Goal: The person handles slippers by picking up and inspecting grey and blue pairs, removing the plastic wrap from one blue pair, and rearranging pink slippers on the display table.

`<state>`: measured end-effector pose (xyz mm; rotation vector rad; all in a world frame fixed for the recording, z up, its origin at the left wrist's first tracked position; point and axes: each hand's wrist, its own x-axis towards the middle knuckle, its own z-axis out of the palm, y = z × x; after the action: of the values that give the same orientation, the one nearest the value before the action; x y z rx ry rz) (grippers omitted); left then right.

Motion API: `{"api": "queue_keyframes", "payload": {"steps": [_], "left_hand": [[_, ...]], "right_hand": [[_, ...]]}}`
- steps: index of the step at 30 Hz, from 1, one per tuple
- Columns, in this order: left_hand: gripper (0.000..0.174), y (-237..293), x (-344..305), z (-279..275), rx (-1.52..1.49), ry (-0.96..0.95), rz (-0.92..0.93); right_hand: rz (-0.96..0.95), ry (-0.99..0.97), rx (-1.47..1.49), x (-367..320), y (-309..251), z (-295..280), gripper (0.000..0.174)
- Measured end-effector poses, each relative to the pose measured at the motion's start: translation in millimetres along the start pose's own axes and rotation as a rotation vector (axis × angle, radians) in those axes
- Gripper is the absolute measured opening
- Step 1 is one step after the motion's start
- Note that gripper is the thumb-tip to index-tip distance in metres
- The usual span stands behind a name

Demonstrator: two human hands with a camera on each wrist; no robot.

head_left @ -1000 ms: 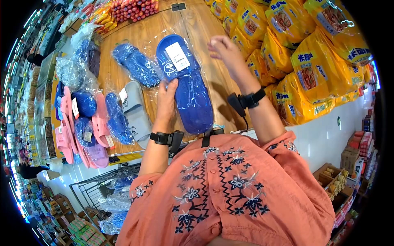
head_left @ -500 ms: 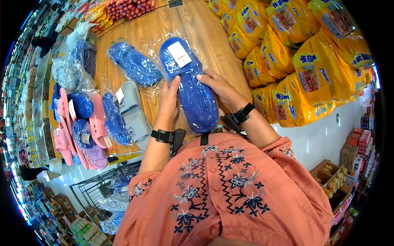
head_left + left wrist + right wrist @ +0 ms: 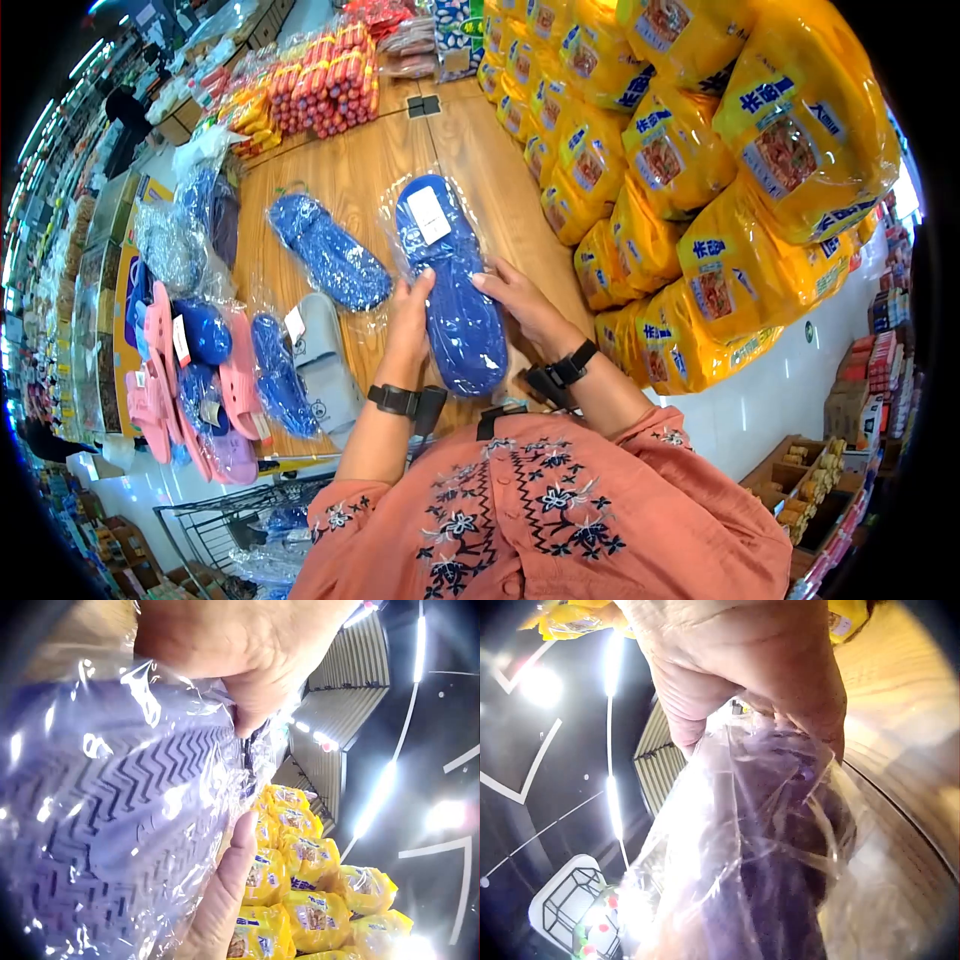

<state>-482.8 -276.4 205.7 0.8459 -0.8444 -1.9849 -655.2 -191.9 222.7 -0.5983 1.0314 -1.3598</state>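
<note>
Both hands hold a pair of blue slippers (image 3: 466, 330) in a clear plastic bag, with a white label (image 3: 429, 215) at the far end. My left hand (image 3: 408, 318) grips the bag's left edge, its thumb on top. On the opposite edge, my right hand (image 3: 528, 303) pinches the bag, thumb also on top. The left wrist view shows the zigzag tread of a sole (image 3: 127, 787) through the plastic. Crinkled clear film (image 3: 735, 817) lies between the right thumb and fingers in the right wrist view. Another bagged blue pair (image 3: 330, 250) lies to the left on the wooden table (image 3: 360, 165).
Grey slippers (image 3: 328, 365), pink slippers (image 3: 240, 375) and more bagged blue slippers (image 3: 282, 370) lie along the table's left side. Yellow food bags (image 3: 690, 250) are piled on the right. Red sausage packs (image 3: 325, 85) sit at the back. A wire cart (image 3: 215, 520) stands below left.
My right hand has come from the air at the right onto the bag's right edge. The left hand has kept its grip. The head view has tilted up, showing more of the table's back.
</note>
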Motion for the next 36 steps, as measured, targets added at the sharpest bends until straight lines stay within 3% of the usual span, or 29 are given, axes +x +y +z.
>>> {"api": "queue_keyframes", "payload": {"steps": [5,8,10,11,12,13,15,17,20,21,24,27,30,31,36], "left_hand": [[0.046,12,36,14,-0.032,-0.051,0.062],[0.046,15,54,11,0.032,-0.128,-0.026],[0.058,43,50,17,0.282,-0.091,-0.005],[0.066,63,47,17,0.488,-0.053,0.043],[0.074,69,79,-20,0.832,0.071,0.113],[0.073,72,90,-38,0.837,0.22,0.356],[0.061,86,145,-133,1.141,0.466,0.594],[0.053,117,132,-149,1.226,0.631,0.625],[0.055,130,158,-218,1.15,0.42,0.472],[0.062,142,158,-220,1.257,0.45,0.145],[0.059,137,161,-222,1.121,0.413,0.018],[0.054,126,153,-212,0.675,0.371,-0.125],[0.053,121,147,-197,0.551,0.314,-0.05],[0.054,129,145,-192,0.587,0.384,-0.282],[0.054,126,159,-231,0.692,0.414,-0.371]], "right_hand": [[-0.067,0.003,-0.052,11,-3,-4,0.076],[-0.11,0.082,-0.05,16,-1,-3,0.078],[-0.092,0.119,0.035,12,-21,5,0.078],[-0.063,0.133,0.087,9,-34,12,0.075],[-0.055,0.145,0.04,13,-39,9,0.073],[-0.155,0.193,-0.038,32,-22,-12,0.072],[-0.122,0.196,-0.095,41,-30,-25,0.075],[-0.139,0.239,-0.09,50,-34,-31,0.077],[-0.173,0.268,-0.149,69,-38,-43,0.078],[-0.175,0.276,-0.178,74,-39,-44,0.079],[-0.176,0.289,-0.179,85,-41,-46,0.078],[-0.149,0.295,-0.139,90,-36,-48,0.074],[-0.099,0.306,-0.204,97,-20,-62,0.071],[-0.081,0.31,-0.246,99,-13,-68,0.069],[0.045,0.272,-0.126,99,0,-79,0.066]]}}
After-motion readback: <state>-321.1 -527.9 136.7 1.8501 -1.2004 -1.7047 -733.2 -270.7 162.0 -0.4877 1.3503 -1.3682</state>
